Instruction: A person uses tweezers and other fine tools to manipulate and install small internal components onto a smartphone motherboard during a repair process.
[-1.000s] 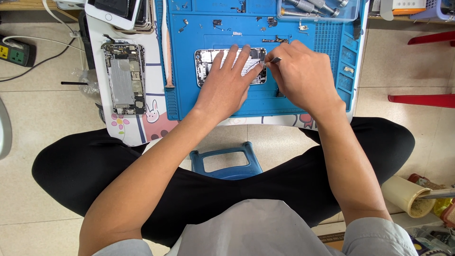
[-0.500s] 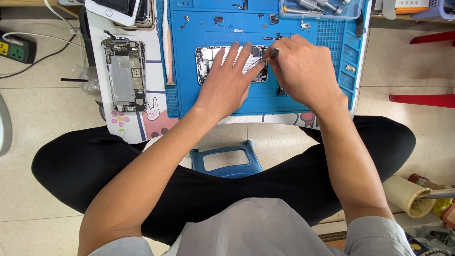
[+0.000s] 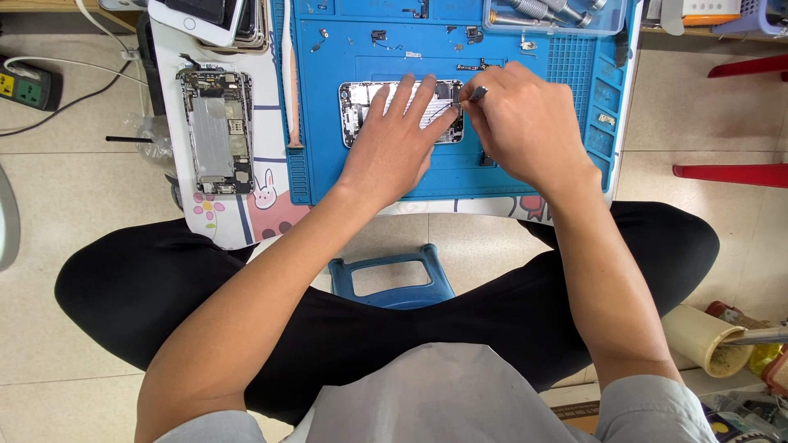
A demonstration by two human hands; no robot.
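Observation:
An opened phone body [image 3: 361, 111] with bare circuitry lies on a blue work mat [image 3: 525, 176]. My left hand [image 3: 394, 143] rests flat on the phone with fingers spread, pressing it down. My right hand [image 3: 525, 123] is curled around a thin dark tool [image 3: 477, 93], whose tip meets the phone's right end beside my left fingertips. Most of the phone's middle is hidden under my left hand.
A second opened phone [image 3: 215, 131] lies on the white table part at left, below a stacked white phone [image 3: 197, 18]. A clear tray with metal tools [image 3: 550, 12] and several small parts sit on the mat's far edge. A blue stool [image 3: 392, 279] stands between my legs.
My hands stay on the phone; the right hand with the tool has shifted only slightly at the phone's right end. The view has drifted a little.

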